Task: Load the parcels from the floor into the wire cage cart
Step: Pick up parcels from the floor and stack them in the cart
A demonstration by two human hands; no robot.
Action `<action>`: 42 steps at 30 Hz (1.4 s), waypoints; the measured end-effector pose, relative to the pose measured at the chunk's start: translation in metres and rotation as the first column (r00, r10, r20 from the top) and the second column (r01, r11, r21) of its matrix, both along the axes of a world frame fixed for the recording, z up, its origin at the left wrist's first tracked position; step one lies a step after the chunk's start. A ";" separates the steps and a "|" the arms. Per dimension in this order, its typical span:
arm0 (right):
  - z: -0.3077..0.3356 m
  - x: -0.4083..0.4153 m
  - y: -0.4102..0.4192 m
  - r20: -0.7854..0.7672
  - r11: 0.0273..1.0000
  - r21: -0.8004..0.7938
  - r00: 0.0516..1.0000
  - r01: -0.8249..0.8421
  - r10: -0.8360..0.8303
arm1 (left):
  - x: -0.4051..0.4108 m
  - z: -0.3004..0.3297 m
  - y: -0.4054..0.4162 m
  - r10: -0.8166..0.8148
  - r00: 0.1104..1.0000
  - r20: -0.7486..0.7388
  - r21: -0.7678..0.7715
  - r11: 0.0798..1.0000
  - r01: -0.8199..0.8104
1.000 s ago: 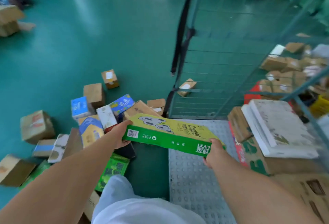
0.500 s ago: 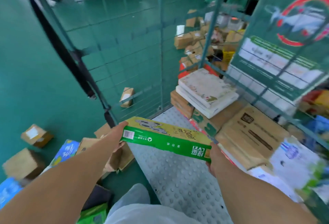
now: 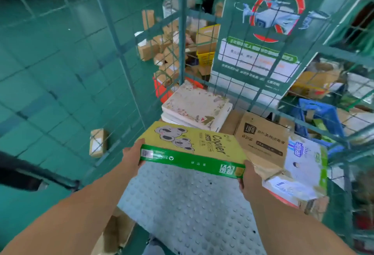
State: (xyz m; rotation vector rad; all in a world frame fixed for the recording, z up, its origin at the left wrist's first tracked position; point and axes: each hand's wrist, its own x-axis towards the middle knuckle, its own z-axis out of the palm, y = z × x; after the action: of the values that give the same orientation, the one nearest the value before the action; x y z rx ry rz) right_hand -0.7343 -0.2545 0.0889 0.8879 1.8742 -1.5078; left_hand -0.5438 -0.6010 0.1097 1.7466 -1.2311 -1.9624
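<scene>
A flat yellow-and-green copier paper box (image 3: 194, 145) hangs level above the studded grey floor plate (image 3: 192, 210) of the wire cage cart (image 3: 125, 66). My left hand (image 3: 132, 156) grips its left end and my right hand (image 3: 248, 175) grips its right end. Inside the cart, just beyond the box, lie stacked white flat boxes (image 3: 194, 109), a brown carton with black print (image 3: 263, 139) and a white-and-green pack (image 3: 301, 165).
The cage's green mesh walls stand left, behind and right, with a green sign (image 3: 261, 38) on the back panel. A small taped carton (image 3: 98, 142) lies on the green floor outside the left mesh. More cartons (image 3: 162, 48) pile up behind the cage.
My view swung right from the parcels on the floor to the cage interior. Both hands carried the copier box forward over the cart's floor plate, nearer the stacked boxes.
</scene>
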 end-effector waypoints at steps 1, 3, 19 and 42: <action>-0.002 -0.004 -0.011 -0.011 0.999 -0.010 0.999 0.045 -0.045 | -0.013 -0.002 -0.013 -0.020 1.000 -0.002 0.005 1.000 0.020; -0.009 -0.013 -0.031 -0.036 0.991 -0.043 0.991 0.127 -0.128 | -0.040 -0.009 -0.039 -0.061 0.998 -0.007 0.020 0.998 0.061; -0.053 -0.122 -0.156 -0.068 0.938 -0.061 0.936 0.342 -0.346 | -0.248 -0.069 -0.186 -0.192 0.981 -0.029 0.097 0.976 0.194; -0.120 -0.211 -0.273 0.065 0.414 0.495 0.508 -0.764 0.859 | -0.340 -0.208 -0.230 -0.713 0.075 0.697 -0.171 -0.063 0.983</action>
State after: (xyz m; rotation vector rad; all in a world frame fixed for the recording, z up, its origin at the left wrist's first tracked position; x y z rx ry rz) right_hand -0.9451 -0.5279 -0.0316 -0.1331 2.3409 -0.5109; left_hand -0.8840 -0.8312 -0.0981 0.8016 -3.4144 -0.9574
